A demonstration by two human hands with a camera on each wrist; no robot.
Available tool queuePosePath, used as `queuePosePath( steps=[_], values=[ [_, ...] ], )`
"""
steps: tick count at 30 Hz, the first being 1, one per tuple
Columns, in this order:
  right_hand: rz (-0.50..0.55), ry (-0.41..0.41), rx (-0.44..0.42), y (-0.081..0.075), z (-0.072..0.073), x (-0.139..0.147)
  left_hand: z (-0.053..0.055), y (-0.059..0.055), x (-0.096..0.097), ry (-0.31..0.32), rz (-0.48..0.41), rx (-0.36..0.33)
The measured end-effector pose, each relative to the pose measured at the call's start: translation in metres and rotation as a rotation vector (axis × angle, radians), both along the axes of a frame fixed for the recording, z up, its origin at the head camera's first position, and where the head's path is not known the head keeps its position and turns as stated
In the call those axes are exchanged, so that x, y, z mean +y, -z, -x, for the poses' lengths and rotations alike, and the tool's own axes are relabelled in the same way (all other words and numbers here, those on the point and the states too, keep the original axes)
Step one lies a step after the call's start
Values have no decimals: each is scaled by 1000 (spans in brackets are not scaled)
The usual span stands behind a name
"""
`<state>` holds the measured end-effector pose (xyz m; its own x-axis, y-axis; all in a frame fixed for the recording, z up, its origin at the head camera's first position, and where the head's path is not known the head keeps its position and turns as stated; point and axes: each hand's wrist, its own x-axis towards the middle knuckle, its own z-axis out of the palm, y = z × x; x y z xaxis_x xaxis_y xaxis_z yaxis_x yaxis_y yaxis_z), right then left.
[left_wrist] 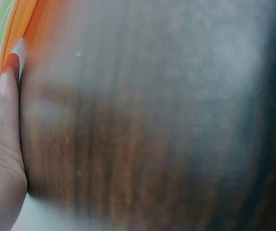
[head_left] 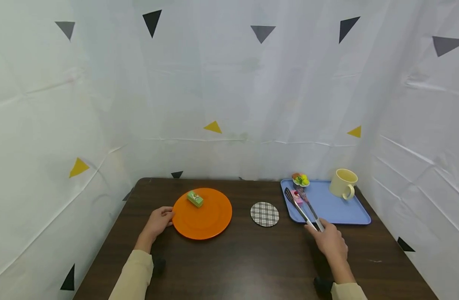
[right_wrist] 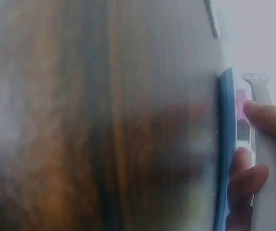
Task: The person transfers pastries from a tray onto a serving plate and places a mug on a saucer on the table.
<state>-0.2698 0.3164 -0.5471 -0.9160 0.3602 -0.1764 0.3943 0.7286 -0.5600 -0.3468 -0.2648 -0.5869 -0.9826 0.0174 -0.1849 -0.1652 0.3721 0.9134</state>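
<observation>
My left hand [head_left: 161, 221] pinches the left rim of an orange plate [head_left: 210, 218]; in the left wrist view the fingers [left_wrist: 9, 106] meet the plate's edge [left_wrist: 18, 24]. On the plate's upper left lies a small green cake piece [head_left: 195, 198]. My right hand [head_left: 330, 241] holds metal tongs [head_left: 300, 211] by their handles. The tongs' spread tips reach over a blue tray [head_left: 338, 208], one on each side of a pink cake piece [head_left: 296, 197]. In the right wrist view, fingers [right_wrist: 268, 120] wrap a pale tongs arm [right_wrist: 270, 178], beside the tray's edge [right_wrist: 226, 144].
At the tray's back left sits a small bowl [head_left: 300, 181] of colourful food pieces. A yellow mug [head_left: 343, 183] stands at its back right. Between plate and tray lies a round checked coaster [head_left: 265, 214] on the dark wooden table [head_left: 244, 262]. White sheeting [head_left: 229, 83] surrounds the table.
</observation>
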Motion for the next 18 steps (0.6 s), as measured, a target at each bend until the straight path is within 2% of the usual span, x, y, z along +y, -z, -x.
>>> queuePosePath(
  steps=[7,18],
  values=[
    [-3,-1,-26,0,3,2,1,2,-2,17,-2,10],
    [-22,-3,-68,0,6,4,4,4,-2,11,-8,-2]
  ],
)
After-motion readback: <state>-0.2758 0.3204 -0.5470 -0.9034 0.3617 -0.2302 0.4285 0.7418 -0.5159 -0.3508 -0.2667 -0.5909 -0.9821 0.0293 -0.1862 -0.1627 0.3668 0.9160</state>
